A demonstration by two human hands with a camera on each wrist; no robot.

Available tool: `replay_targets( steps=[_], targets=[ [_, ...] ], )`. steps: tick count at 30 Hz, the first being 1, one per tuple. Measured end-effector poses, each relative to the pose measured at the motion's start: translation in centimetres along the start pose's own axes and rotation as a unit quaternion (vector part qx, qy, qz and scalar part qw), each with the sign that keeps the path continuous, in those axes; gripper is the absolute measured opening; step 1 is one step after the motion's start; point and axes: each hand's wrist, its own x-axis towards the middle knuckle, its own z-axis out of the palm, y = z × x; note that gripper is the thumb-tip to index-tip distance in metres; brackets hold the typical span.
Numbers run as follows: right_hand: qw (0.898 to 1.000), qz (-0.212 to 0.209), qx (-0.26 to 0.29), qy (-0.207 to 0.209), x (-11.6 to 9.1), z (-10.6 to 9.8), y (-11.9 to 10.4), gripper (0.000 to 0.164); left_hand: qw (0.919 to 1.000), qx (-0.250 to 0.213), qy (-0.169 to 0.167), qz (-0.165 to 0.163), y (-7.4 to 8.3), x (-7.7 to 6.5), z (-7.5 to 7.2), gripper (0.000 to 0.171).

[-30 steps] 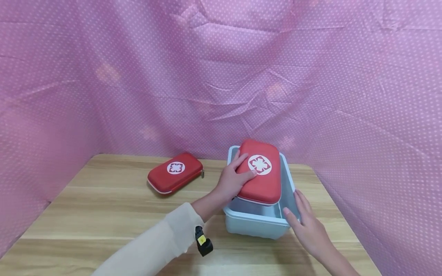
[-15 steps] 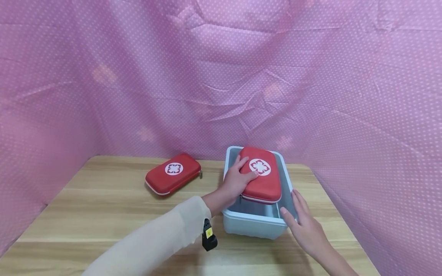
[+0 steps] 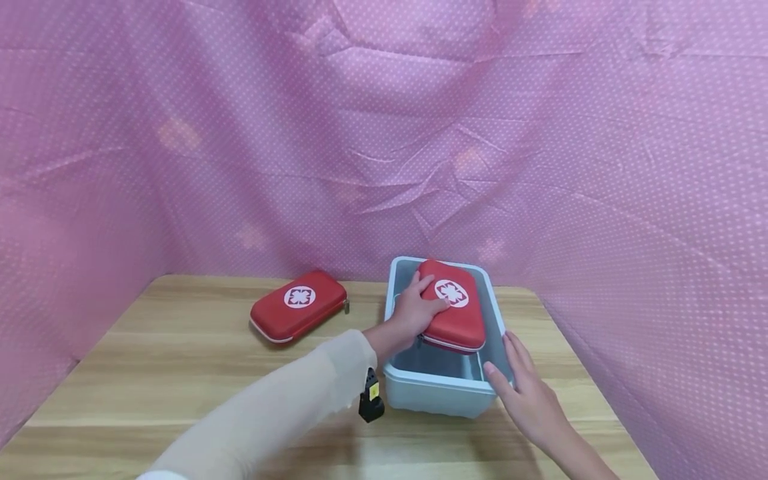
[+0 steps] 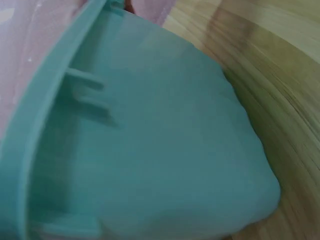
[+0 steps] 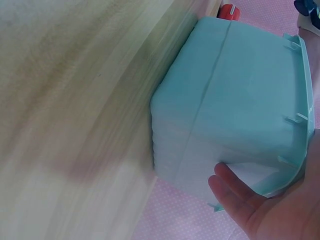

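Head view: left hand (image 3: 414, 312) gripping red case (image 3: 454, 315) inside bin (image 3: 441, 393) (base hidden); right hand (image 3: 528, 393) flat against bin's right wall, near table's right edge.

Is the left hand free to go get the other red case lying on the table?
Probably not yet. The left hand grips a red case over the blue bin. The other red case lies in the open on the table, nothing blocking it.
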Motion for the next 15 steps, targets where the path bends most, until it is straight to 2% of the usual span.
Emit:
replay_targets(
  steps=[7,15],
  targets=[
    [1.000,0.004,0.017,-0.013,-0.1,-0.2,0.0,0.077,0.9987,0.047,-0.020,-0.003,-0.4,0.6,0.7,0.067],
    [1.000,0.013,0.006,-0.011,-0.2,-0.4,-0.3,0.078,0.9955,0.083,-0.045,-0.010,-0.7,1.0,1.5,0.070]
  ],
)
